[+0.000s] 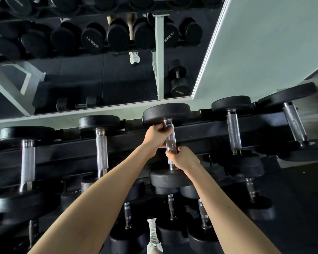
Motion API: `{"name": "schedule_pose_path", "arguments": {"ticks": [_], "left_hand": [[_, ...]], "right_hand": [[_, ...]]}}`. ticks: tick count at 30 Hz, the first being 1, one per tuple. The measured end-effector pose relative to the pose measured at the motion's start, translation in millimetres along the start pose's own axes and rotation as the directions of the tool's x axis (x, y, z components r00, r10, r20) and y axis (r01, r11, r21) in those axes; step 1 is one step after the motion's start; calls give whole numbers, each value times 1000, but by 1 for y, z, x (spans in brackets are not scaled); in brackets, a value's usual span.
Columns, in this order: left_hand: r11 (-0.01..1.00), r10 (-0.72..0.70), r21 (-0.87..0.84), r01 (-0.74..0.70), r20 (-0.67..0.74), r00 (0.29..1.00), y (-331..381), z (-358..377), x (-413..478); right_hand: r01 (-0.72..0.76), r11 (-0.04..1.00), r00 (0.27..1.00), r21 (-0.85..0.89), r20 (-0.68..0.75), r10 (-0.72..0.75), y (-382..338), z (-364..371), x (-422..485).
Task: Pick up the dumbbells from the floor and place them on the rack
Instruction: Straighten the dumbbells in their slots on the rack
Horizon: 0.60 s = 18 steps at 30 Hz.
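A black dumbbell (167,112) with a knurled steel handle lies across the top tier of the black rack (128,142), its far head near the mirror and its near head over the rack's front rail. Both hands hold its handle. My left hand (157,134) grips the far end of the handle, just under the far head. My right hand (182,157) grips the near end, above the near head. Whether the dumbbell's weight rests fully on the rack cannot be told.
Other dumbbells sit on the top tier: two to the left (101,142) and two to the right (233,132). Lower tiers hold several more (171,208). A mirror (99,70) behind the rack reflects dumbbells and floor. A light shoe (153,237) shows at the bottom.
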State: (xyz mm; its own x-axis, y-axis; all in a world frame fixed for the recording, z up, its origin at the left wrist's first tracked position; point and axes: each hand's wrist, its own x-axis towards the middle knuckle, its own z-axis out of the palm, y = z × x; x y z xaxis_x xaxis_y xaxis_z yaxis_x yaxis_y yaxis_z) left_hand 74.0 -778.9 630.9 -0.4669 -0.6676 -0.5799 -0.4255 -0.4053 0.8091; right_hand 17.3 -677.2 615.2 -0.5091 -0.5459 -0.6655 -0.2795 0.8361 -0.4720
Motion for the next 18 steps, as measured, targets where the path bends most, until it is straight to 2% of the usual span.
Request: {"name": "schedule_pose_path", "arguments": {"ticks": [3, 6, 10, 14, 18], "left_hand": [[1000, 6, -7, -7, -46, 999, -1, -1, -6], [999, 32, 24, -28, -171, 985, -6, -7, -15], [990, 121, 102, -96, -271, 955, -12, -16, -38], [984, 176, 59, -166, -325, 929, -15, -3, -76], [971, 217, -18, -239, -360, 907, -21, 26, -116]], "right_hand": [[4, 1000, 1000, 0, -8, -4, -2, -1, -4], [19, 1000, 999, 0, -26, -19, -4, -2, -8], [68, 996, 980, 61, -193, -55, -10, -3, -15], [261, 941, 890, 213, -431, -149, -5, -10, -44], [409, 907, 797, 101, -523, -301, 30, -20, -84]]}}
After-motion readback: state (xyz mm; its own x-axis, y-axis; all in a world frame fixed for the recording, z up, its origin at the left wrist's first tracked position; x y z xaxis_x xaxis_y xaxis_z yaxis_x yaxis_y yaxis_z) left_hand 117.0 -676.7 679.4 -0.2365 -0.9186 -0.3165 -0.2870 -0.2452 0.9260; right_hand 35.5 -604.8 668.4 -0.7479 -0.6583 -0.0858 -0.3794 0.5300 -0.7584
